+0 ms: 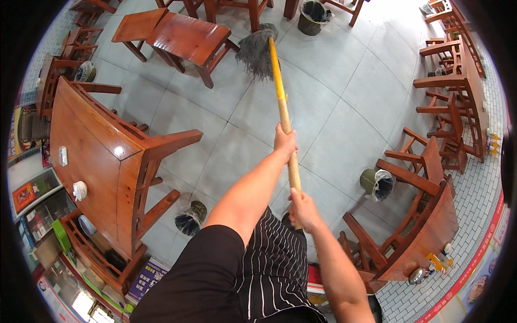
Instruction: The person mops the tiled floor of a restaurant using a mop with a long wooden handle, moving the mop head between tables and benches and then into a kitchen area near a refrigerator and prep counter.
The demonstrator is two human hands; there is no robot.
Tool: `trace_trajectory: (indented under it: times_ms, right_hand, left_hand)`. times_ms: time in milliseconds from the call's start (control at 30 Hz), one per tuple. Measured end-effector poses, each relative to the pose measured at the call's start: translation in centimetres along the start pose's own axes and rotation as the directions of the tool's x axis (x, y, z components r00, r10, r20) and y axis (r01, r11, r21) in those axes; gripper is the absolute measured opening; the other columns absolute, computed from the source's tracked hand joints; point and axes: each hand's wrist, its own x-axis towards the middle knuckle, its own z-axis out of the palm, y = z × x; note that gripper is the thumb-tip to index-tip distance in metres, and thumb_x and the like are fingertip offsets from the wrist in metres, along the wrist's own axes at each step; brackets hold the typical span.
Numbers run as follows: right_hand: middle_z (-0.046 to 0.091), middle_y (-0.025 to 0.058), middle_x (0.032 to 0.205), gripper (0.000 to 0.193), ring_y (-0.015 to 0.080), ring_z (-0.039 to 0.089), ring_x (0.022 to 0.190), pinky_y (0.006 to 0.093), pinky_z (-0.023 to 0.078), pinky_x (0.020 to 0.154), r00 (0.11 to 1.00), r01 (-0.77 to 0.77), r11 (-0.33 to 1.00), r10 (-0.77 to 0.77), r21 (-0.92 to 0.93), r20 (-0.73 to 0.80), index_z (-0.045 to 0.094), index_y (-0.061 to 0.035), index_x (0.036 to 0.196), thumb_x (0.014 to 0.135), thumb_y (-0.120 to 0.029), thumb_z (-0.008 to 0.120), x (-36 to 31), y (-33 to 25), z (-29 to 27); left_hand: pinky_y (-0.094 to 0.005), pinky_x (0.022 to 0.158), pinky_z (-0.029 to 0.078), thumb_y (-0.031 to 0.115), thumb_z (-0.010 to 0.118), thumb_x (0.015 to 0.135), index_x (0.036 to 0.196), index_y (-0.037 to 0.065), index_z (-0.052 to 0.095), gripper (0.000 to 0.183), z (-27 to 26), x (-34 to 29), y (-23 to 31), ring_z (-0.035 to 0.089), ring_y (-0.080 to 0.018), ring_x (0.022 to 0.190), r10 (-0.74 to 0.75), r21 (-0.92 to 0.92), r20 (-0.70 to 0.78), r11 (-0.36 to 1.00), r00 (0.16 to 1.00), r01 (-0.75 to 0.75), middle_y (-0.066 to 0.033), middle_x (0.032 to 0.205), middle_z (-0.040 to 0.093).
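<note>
Both my hands are wrapped round the long handle of a mop (279, 81), yellow toward the head and bare wood toward me. My left hand (285, 141) grips it about halfway along. Lower down, near the handle's end, my right hand (304, 209) is closed round the wood. The grey string mop head (257, 51) lies on the grey tiled floor (215, 129) ahead of me. It sits right beside the end of a low wooden bench (188, 39); whether they touch I cannot tell.
A wooden table (99, 161) stands at the left, its legs jutting toward the middle. Another table (425, 242) and stools (425, 161) line the right wall. Lined waste bins stand at the far side (311, 21), right (377, 183) and left near me (190, 218).
</note>
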Motion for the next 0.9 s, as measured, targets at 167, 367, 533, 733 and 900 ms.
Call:
trace_trajectory:
  times_ms: [167, 367, 533, 733, 900]
  right_hand:
    - [0.046, 0.0041, 0.055, 0.04, 0.0151, 0.044, 0.037, 0.0282, 0.036, 0.033, 0.993, -0.059, 0.984, 0.04, 0.167, 0.113, 0.048, -0.0069, 0.094, 0.1, -0.046, 0.044, -4.2, 6.2, 0.4]
    - [0.049, 0.0039, 0.056, 0.028, 0.0179, 0.049, 0.044, 0.0324, 0.04, 0.041, 0.961, -0.276, 0.946, 0.272, -0.169, -0.047, 0.049, -0.0069, 0.089, 0.101, -0.033, 0.048, -18.1, 15.3, -7.7]
    - [0.062, 0.0304, 0.077, 0.031, 0.0513, 0.059, 0.076, 0.0536, 0.047, 0.064, 0.97, -0.198, 0.696, 0.04, -0.69, -0.238, 0.051, -0.0033, 0.102, 0.094, -0.033, 0.057, -20.7, 12.9, -9.9]
    - [0.062, 0.028, 0.074, 0.028, 0.0495, 0.061, 0.07, 0.0557, 0.048, 0.06, 0.934, 0.042, 0.539, -0.321, -0.841, -0.159, 0.047, -0.0043, 0.103, 0.09, -0.024, 0.062, -11.5, 7.2, -8.0]
    - [0.062, 0.0303, 0.075, 0.03, 0.0497, 0.061, 0.072, 0.0571, 0.048, 0.063, 0.916, 0.129, 0.4, -0.399, -0.907, -0.046, 0.04, 0.0016, 0.106, 0.088, -0.015, 0.058, -3.0, -4.0, -2.7]
  left_hand:
    - [-0.0488, 0.075, 0.053, 0.025, 0.052, 0.089, 0.15, 0.013, 0.014, 0.073, -1.1, -2.2, -7.5, 0.065, -0.0417, 0.083, 0.284, 0.544, -0.157, 0.824, 0.946, -0.157, -0.0246, 0.109, 0.064]
    - [-0.052, 0.081, 0.05, 0.029, 0.052, 0.089, 0.151, 0.015, 0.006, 0.079, 3.8, -19.8, -18.3, 0.062, -0.048, 0.092, -0.089, 0.376, -0.082, 0.92, 0.993, 0.113, -0.0303, 0.11, 0.061]
    - [-0.0494, 0.084, 0.05, 0.027, 0.059, 0.087, 0.15, 0.015, 0.006, 0.083, 5.3, -20.1, -20.8, 0.063, -0.0436, 0.096, -0.228, 0.176, 0.085, 0.961, 0.97, 0.211, -0.028, 0.116, 0.059]
    - [-0.0409, 0.049, 0.058, 0.014, 0.056, 0.092, 0.115, 0.014, 0.033, 0.033, 3.2, -9.4, -10.7, 0.06, -0.0241, 0.056, -0.209, -0.29, 0.3, 0.909, 0.931, 0.298, -0.0087, 0.08, 0.054]
    - [-0.0421, 0.048, 0.055, 0.014, 0.056, 0.089, 0.108, 0.01, 0.037, 0.028, -1.0, 2.0, -0.5, 0.06, -0.0248, 0.055, -0.092, -0.466, 0.216, 0.865, 0.972, 0.185, -0.0109, 0.078, 0.054]
